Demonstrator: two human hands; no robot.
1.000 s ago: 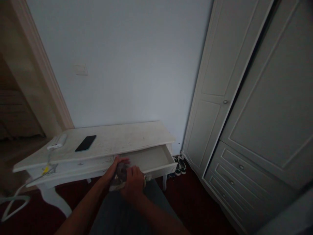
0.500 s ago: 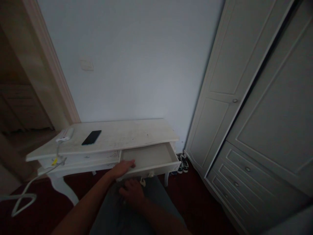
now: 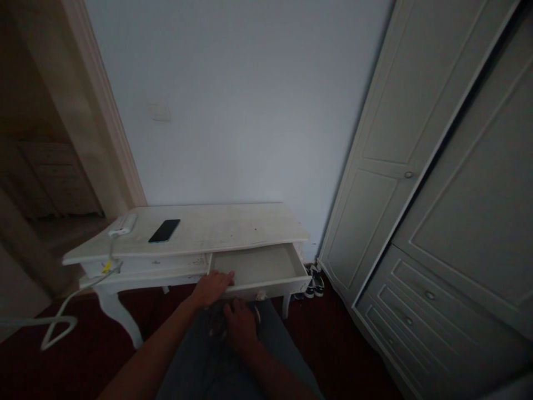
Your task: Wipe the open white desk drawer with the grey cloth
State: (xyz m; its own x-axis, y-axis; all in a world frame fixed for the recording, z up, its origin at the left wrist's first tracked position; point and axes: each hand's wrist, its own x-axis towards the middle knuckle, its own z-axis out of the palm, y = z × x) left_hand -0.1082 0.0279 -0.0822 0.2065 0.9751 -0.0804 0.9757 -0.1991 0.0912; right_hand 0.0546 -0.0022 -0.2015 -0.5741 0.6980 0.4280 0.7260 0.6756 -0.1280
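A white desk drawer point(image 3: 260, 264) is pulled out on the right side of the desk, and its inside looks bare. My left hand point(image 3: 212, 286) grips the left part of the drawer's front panel, with fingers reaching over the top edge. Just below that panel, over my lap, my right hand point(image 3: 241, 322) has its fingers curled. A small pale curved thing point(image 3: 257, 318) shows at its right side, too dark to name. On the drawer front sits a knob point(image 3: 261, 295), right of my right hand.
On the white desk point(image 3: 225, 222) lie a dark phone point(image 3: 164, 230) and a white power strip point(image 3: 122, 224) whose cable point(image 3: 62, 322) hangs at the left. Shoes point(image 3: 315, 283) stand on the red floor between the desk and a tall wardrobe point(image 3: 370, 194).
My right hand has moved slightly right and up, closer to the drawer front and its knob. My left hand stays on the drawer's edge. The view has shifted a little left.
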